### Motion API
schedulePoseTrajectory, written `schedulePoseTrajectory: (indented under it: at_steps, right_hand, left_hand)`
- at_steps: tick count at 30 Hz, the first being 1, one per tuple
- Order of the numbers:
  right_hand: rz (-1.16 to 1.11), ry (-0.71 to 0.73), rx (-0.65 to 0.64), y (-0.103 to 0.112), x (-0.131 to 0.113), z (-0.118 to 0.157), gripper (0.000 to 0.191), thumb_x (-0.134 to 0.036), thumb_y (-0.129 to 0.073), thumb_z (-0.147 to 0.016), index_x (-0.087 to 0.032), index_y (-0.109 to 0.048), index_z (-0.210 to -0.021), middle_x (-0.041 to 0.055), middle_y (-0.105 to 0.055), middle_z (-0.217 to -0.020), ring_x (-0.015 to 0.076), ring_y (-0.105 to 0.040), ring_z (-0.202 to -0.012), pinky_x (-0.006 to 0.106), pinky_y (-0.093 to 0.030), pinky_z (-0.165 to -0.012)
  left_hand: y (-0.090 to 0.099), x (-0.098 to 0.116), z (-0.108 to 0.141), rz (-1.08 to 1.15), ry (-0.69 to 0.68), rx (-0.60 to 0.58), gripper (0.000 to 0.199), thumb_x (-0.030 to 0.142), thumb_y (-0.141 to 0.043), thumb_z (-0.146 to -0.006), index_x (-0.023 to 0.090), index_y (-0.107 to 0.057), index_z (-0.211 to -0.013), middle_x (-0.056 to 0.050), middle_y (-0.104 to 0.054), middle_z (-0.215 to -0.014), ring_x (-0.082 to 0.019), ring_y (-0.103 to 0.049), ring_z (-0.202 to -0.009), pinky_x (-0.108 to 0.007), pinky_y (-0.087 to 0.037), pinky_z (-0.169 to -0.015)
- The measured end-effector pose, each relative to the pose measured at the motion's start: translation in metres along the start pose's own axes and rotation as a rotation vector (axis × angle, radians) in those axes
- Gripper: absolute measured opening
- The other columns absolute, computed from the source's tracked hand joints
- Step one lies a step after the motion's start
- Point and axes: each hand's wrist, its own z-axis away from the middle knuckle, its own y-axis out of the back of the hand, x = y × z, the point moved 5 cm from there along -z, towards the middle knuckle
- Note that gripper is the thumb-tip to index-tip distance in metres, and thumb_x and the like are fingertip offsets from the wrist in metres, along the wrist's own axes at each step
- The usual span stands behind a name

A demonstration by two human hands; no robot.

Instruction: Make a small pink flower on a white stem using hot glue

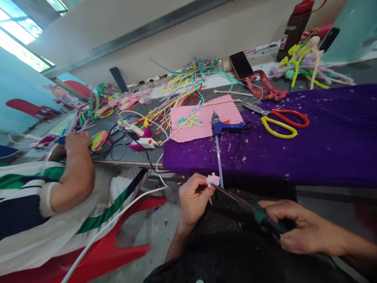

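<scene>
My left hand (194, 196) pinches a small, fuzzy, pale pink craft piece (213, 180) over my lap, just off the table's near edge. My right hand (297, 226) is closed around a dark green-handled tool (235, 199) with a long, narrow metal end. That tip touches or nearly touches the pink piece; its exact kind is hard to make out. Beyond my left hand, a blue glue gun (220, 125) lies on a pink sheet (188, 133), its clear glue stick (218, 159) reaching toward me. Scissors (279, 120) with red and yellow handles rest to its right.
Purple cloth (330, 133) covers the near table. Behind lie colourful pipe cleaners (176, 94), a phone (241, 66) and a bottle (294, 31). Power adapters (141, 139) trail cables at left. A co-worker's arm (78, 169) rests on the table beside a red chair (126, 236).
</scene>
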Motion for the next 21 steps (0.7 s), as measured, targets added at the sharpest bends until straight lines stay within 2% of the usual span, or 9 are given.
schedulePoseTrajectory:
  at_steps: [6, 11, 13, 17, 21]
  right_hand:
    - [-0.236, -0.136, 0.051, 0.001, 0.0, 0.0, 0.036, -0.05, -0.065, -0.063, -0.015, -0.058, -0.066, 0.0015, -0.05, -0.074, 0.0134, -0.041, -0.067, 0.025, -0.032, -0.06]
    - [-0.275, -0.137, 0.038, 0.001, 0.001, 0.0, 0.042, -0.055, -0.061, -0.063, -0.014, -0.057, -0.067, 0.0012, -0.048, -0.072, 0.0115, -0.037, -0.062, 0.025, -0.03, -0.057]
    - [-0.146, -0.079, 0.026, 0.001, -0.001, 0.0, 0.035, -0.05, -0.06, -0.068, -0.015, -0.056, -0.068, 0.0021, -0.049, -0.076, 0.0131, -0.042, -0.066, 0.025, -0.034, -0.059]
    - [0.327, 0.02, 0.078, 0.002, -0.008, 0.006, 0.012, -0.028, -0.06, -0.073, -0.019, -0.054, -0.069, 0.0033, -0.051, -0.08, 0.0174, -0.05, -0.075, 0.029, -0.041, -0.067]
    - [0.615, 0.055, 0.187, 0.003, -0.009, 0.017, 0.01, -0.021, -0.065, -0.068, -0.022, -0.054, -0.07, 0.0033, -0.053, -0.079, 0.0183, -0.053, -0.073, 0.027, -0.044, -0.062]
  left_hand:
    - [0.001, 0.002, 0.001, -0.017, -0.005, 0.034, 0.007, 0.018, -0.066, -0.071, 0.017, -0.06, -0.068, 0.001, -0.06, -0.066, -0.012, -0.055, -0.061, -0.023, -0.042, -0.057]
    - [0.001, 0.003, 0.001, -0.021, -0.009, 0.037, 0.008, 0.017, -0.067, -0.07, 0.017, -0.059, -0.067, 0.001, -0.059, -0.066, -0.011, -0.055, -0.06, -0.022, -0.042, -0.057]
    - [0.0, 0.001, 0.0, -0.012, -0.002, 0.031, 0.006, 0.017, -0.067, -0.07, 0.017, -0.061, -0.068, 0.001, -0.06, -0.066, -0.011, -0.055, -0.06, -0.022, -0.042, -0.057]
    - [-0.002, -0.006, -0.002, 0.03, 0.046, 0.007, 0.005, 0.017, -0.067, -0.07, 0.017, -0.063, -0.068, 0.001, -0.06, -0.065, -0.011, -0.054, -0.06, -0.022, -0.041, -0.055]
    - [-0.004, -0.012, -0.003, 0.056, 0.097, 0.019, 0.005, 0.018, -0.066, -0.07, 0.016, -0.062, -0.068, 0.0, -0.06, -0.067, -0.013, -0.055, -0.063, -0.023, -0.042, -0.059]
